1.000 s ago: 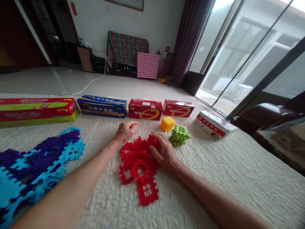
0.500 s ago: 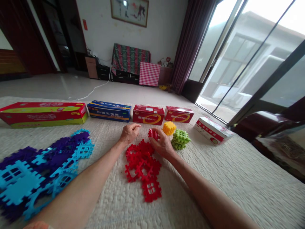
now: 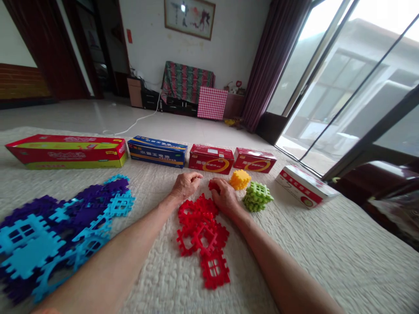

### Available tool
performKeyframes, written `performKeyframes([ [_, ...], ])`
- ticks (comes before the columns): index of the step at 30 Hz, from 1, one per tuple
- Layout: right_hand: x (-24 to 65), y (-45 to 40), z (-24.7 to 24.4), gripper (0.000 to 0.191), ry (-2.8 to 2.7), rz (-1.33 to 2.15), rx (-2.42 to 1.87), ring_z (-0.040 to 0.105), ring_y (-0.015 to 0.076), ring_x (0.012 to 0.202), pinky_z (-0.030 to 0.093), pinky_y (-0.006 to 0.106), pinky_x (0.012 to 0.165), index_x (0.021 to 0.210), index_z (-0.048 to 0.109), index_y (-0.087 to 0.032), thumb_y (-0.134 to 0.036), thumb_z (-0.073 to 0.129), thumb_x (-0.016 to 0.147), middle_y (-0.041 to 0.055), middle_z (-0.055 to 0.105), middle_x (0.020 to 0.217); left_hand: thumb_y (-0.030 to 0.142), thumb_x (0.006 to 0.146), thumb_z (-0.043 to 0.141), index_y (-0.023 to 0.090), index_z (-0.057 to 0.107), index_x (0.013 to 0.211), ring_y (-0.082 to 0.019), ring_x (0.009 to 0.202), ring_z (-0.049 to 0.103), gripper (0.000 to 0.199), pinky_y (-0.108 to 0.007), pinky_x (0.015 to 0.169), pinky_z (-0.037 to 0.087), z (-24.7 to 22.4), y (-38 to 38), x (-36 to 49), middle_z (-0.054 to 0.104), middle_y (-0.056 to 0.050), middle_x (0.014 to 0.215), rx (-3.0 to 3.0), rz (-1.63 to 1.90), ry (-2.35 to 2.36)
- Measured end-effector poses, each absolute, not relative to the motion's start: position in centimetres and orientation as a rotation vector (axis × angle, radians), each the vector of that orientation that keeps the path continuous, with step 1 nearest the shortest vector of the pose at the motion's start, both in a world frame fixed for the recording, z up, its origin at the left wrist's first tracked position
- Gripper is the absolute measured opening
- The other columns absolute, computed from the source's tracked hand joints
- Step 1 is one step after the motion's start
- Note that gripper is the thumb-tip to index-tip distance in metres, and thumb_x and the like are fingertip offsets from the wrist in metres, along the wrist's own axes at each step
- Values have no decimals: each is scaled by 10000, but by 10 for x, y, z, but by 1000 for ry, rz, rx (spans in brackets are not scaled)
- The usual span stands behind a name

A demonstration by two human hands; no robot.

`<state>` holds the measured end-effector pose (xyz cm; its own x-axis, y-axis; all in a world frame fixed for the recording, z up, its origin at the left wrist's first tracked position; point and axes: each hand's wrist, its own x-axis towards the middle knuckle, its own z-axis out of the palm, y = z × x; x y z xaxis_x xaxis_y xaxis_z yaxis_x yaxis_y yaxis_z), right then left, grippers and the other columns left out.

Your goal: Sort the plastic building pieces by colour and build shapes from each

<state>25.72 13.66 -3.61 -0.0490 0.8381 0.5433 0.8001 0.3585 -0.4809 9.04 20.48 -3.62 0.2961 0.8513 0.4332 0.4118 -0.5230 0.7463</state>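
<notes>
My right hand (image 3: 225,195) has its fingers around a red interlocking building plate (image 3: 214,185), partly hidden under them and low over the bedspread. Just to the left, my left hand (image 3: 186,186) is closed, thumb and fingers drawn together, with nothing visible in it. Between my forearms lies a loose spread of red notched plates (image 3: 204,237), some with window-like openings. Right of my right hand stand a yellow stack of plates (image 3: 240,179) and a light green stack (image 3: 257,196).
Purple plates (image 3: 87,213) and light blue plates (image 3: 32,248) lie heaped at left. Along the far side stand a long red-and-green box (image 3: 68,152), a blue box (image 3: 157,151), two red boxes (image 3: 211,159) (image 3: 254,160) and a white-and-red box (image 3: 306,186). All sit on a cream quilted cover (image 3: 310,253).
My right hand has lowered the red plate, which stood more upright before, toward the cover. My left hand stays closed beside it. The whole view has shifted slightly.
</notes>
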Motion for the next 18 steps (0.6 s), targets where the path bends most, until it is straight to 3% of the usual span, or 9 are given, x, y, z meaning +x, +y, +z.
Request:
performKeyframes([
  [7, 255, 132, -30, 230, -1795, 64, -1324, 605, 186, 941, 467, 305, 856, 882, 652, -188, -116, 489, 738, 70, 664, 998, 247, 744, 501, 165, 731, 889, -135, 570, 594, 284, -225, 593, 451, -38, 206, 90, 681, -14, 620, 2043, 1145, 1119],
  [13, 251, 111, -1, 218, -2055, 250, -1297, 588, 128, 650, 445, 230, 624, 865, 664, -179, -112, 507, 730, 14, 654, 741, 250, 730, 482, 144, 719, 882, -131, 545, 583, 301, -228, 585, 455, -31, 205, 88, 665, -8, 583, 1884, 1164, 1129],
  [18, 252, 102, 15, 352, -2279, 425, -1384, 561, 111, 623, 410, 208, 566, 976, 651, -187, -106, 587, 640, 0, 650, 759, 252, 723, 484, 147, 716, 869, -130, 546, 584, 293, -233, 604, 467, -32, 206, 88, 658, -1, 571, 1879, 1165, 1121],
])
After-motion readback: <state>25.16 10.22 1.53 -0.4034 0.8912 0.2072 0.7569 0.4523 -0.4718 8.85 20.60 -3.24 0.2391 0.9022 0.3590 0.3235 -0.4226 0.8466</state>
